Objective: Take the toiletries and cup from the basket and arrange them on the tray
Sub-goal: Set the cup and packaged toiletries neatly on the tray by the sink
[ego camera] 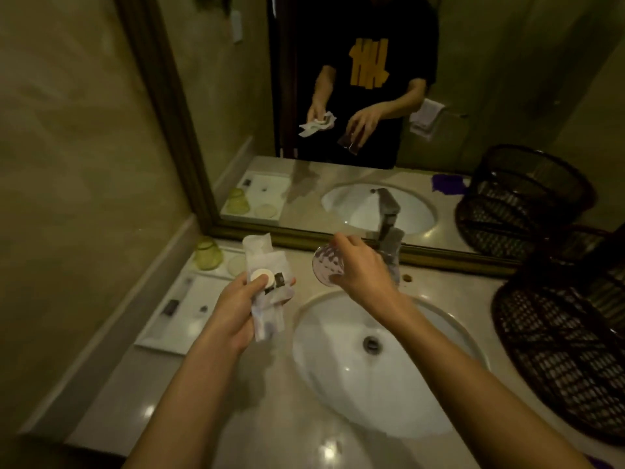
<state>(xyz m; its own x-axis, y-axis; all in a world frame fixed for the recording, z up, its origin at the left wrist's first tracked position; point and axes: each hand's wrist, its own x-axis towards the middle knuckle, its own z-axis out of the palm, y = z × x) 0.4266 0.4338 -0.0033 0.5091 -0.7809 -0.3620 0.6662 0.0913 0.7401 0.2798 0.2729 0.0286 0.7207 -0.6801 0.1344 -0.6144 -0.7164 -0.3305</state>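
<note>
My left hand [238,299] grips a bundle of toiletries [267,265]: white wrapped packets, a small round white cap and a dark item, held above the counter just right of the white tray [176,336]. My right hand [362,270] holds a clear ribbed glass cup [326,265] tilted on its side above the sink's far rim. On the tray lie a small dark packet [170,307] and a tiny dark item [204,309]. A yellow-green upturned glass [207,254] and a round coaster [236,264] sit at the tray's far end. The dark wicker basket [561,350] stands at the right.
A white oval sink [406,394] is set in the beige stone counter, with a metal faucet [389,242] behind it. A framed mirror [338,96] runs along the back wall and reflects a person. The left wall [67,164] hems in the tray.
</note>
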